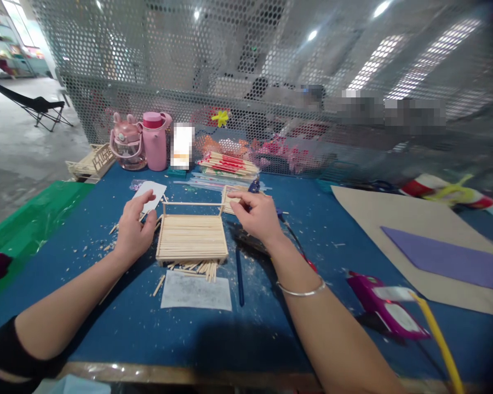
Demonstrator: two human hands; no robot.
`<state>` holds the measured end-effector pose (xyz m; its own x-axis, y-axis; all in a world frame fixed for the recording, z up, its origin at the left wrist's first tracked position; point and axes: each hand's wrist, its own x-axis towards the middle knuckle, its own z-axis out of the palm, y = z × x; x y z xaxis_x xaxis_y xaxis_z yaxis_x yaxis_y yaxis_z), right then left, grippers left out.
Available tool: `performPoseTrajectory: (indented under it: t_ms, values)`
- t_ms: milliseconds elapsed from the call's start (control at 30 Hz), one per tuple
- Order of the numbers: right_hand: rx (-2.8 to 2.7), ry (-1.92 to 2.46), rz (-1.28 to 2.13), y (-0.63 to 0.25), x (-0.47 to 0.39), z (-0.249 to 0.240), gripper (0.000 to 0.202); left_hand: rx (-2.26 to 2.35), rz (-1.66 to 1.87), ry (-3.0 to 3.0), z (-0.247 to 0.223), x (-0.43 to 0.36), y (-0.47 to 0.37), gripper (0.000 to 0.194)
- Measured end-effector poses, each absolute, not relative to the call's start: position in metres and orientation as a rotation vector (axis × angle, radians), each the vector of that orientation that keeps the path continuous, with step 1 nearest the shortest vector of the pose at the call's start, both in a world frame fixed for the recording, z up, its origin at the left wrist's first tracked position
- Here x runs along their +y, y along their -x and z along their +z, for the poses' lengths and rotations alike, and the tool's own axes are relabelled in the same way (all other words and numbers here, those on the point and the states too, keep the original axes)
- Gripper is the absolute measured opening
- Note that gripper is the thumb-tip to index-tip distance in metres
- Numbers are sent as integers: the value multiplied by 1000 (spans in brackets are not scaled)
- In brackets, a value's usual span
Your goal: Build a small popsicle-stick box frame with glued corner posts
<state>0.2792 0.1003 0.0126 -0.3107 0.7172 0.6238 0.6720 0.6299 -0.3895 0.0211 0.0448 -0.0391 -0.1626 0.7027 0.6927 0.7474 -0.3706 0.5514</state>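
Note:
A small model bed-like frame of pale wooden sticks (192,236) sits on the blue table, its slatted top facing up. Two short posts rise at its far corners, and a thin wooden stick (193,204) spans them. My right hand (257,216) is at the stick's right end, thumb and index finger closed around it. To the left of the frame, my left hand (135,227) hovers with thumb and fingers apart, holding nothing. Cut stick pieces (199,268) lie under the near edge, beside a whitish sheet (196,291) and a dark blue pen-like rod (240,276).
A pink flask (155,142), a clear pink bottle (127,143) and a bundle of red-tipped sticks (229,164) stand along the mesh panel. On the right are a magenta device (386,306), a yellow cable (439,339) and purple sheet (447,257). Another stick model (92,161) sits far left.

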Motion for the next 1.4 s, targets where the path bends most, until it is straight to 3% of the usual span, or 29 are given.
performPoseTrajectory:
  t_ms: [267,467,700,1400]
  values:
    - [-2010,994,26,-276,103,3,17,-1915,-1693,1961,-31,49,-26,18]
    - [-2215,803,-287,-240,96,14,19,-2009,-1704,1986,-36,50,-27,22]
    - [-2489,833,-289,-192,99,19,17,-2204,-1792,2013,-41,54,-29,25]
    - [-2505,860,-255,-192,101,13,23,-2153,-1791,2064,-42,54,-29,23]
